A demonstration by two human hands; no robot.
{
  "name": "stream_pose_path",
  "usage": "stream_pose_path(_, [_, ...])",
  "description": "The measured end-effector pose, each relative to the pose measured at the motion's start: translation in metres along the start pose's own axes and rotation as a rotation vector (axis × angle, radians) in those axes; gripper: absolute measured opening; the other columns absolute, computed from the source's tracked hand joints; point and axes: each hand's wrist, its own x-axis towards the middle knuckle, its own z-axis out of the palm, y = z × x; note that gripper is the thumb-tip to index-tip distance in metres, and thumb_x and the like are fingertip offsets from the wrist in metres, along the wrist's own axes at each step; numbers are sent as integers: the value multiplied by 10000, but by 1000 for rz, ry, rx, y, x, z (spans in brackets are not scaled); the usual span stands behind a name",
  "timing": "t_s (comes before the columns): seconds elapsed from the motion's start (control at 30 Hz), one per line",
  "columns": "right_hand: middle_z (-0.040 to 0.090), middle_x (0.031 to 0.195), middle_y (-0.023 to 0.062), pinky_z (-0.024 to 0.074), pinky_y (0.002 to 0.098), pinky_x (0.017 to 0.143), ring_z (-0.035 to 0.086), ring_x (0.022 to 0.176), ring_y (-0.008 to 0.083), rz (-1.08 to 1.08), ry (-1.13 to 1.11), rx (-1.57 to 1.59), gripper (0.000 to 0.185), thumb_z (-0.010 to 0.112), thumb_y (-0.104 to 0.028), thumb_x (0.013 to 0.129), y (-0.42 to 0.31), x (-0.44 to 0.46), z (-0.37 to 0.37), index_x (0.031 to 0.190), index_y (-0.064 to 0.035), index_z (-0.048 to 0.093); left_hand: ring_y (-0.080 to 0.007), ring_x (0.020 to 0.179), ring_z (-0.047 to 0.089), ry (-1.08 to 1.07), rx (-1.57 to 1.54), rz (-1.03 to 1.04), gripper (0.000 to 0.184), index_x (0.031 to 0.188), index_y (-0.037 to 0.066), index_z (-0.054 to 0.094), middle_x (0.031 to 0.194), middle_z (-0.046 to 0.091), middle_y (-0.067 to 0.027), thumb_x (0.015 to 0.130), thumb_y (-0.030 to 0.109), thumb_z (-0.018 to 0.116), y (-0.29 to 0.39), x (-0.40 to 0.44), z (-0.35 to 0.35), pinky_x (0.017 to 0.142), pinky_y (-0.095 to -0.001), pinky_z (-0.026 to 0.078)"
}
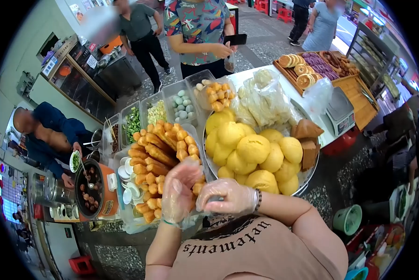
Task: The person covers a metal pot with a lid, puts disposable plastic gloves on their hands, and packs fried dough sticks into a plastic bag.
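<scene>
My left hand [179, 191], in a clear plastic glove, is raised before the pile of fried dough sticks [160, 149]. Its fingers stretch upward and hold nothing I can see. Beside it, my right hand [230, 196], also gloved and with a dark bead bracelet [259, 199], is loosely curled; a gap shows between thumb and fingers, and nothing is visible in it. Just beyond this hand, round yellow buns [253, 148] are heaped in a large metal tray [312, 176]. Brown cake pieces [307, 133] lie at the tray's right side.
Plastic tubs hold greens [132, 123] and pale eggs [183, 105]. White dishes [127, 179] and an orange-sided pot [109, 198] stand left, near a person with a bowl [75, 161]. A scale [339, 112] stands right. Across the counter, a customer [198, 37] holds a dark wallet-like object.
</scene>
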Motion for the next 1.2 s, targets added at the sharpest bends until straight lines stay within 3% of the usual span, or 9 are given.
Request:
stream_pose_path(0.07, [637, 828, 99, 491, 309, 741, 620, 794, 231, 127, -191, 55, 196, 562, -212, 901, 17, 1, 19, 872, -32, 634, -271, 1084, 559, -184, 327, -619, 342, 1144, 2, 590, 1177, 579, -155, 889, 224, 539, 15, -4, 2, 973, -377, 431])
stream_pose_path(0.1, [637, 828, 99, 491, 309, 741, 620, 794, 231, 123, -184, 44, 196, 562, -212, 901, 10, 5, 23, 872, -32, 634, -276, 1065, 575, -749, 609, -8, 308, 1043, -9, 647, 1183, 580, -168, 853, 203, 528, 17, -13, -6, 951, -353, 443])
stream_pose_path(0.2, [646, 897, 110, 491, 317, 775, 622, 838, 227, -110, 45, -295, 225, 568, -247, 909, 7, 7, 38, 958, -33, 616, -274, 1029, 595, -845, 426, -297, 332, 998, -8, 665, 1152, 594, -175, 840, 255, 536, 4, -6, -35, 912, -339, 469])
stream_pose_path(0.27, [629, 983, 122, 488, 361, 852, 616, 957, 202, 3, 12, -24, 153, 542, -170, 933, 46, 0, 52, 984, -56, 629, -265, 1015, 594, -747, 371, -315, 342, 1012, -6, 639, 1122, 600, -167, 873, 275, 502, 11, -9, -40, 894, -340, 474])
stream_pose_path(0.3, [616, 1034, 175, 473, 392, 907, 602, 1042, 260, 27, -61, 923, 259, 540, -225, 940, 23, 11, 67, 1090, -22, 601, -255, 1001, 593, -641, 316, -333, 353, 1027, -3, 613, 1092, 606, -159, 906, 295, 469, 14, -12, -39, 876, -341, 479])
stream_pose_path(0.37, [604, 1073, 190, 475, 399, 906, 605, 1036, 275, 64, -54, 903, 339, 544, -255, 935, 24, 16, 66, 1128, 23, 560, -236, 972, 591, -424, 209, -365, 380, 1056, 1, 561, 1032, 619, -143, 971, 335, 401, 15, -16, -39, 840, -342, 488])
stream_pose_path(0.67, [184, 1494, 92, 325, 409, 1061, 309, 1327, 229, 102, 266, 549, 1116, 801, -232, 728, 8, 30, 71, 1473, -73, -15, -289, 1132, 520, -273, 517, 758, 414, 1223, -49, 488, 1158, 565, -190, 875, 161, 560, 12, 18, -22, 1013, -432, 359])
stream_pose_path(0.93, [509, 1250, 146, 373, 343, 997, 475, 1183, 206, 263, -8, 183, 652, 663, -325, 840, 3, -3, 54, 1330, -27, 353, -286, 1192, 478, 33, 319, 847, 499, 1313, -4, 380, 1412, 350, -163, 940, 308, 490, -5, 2, 27, 1022, -418, 380])
stream_pose_path(1.2, [623, 900, 146, 480, 384, 772, 604, 840, 324, 125, -80, -278, 281, 438, -283, 968, -1, -46, 19, 1084, -63, 568, -241, 1037, 564, 63, -461, 405, 549, 1313, -14, 432, 1056, 603, -129, 956, 403, 431, -16, -4, 58, 975, -390, 429])
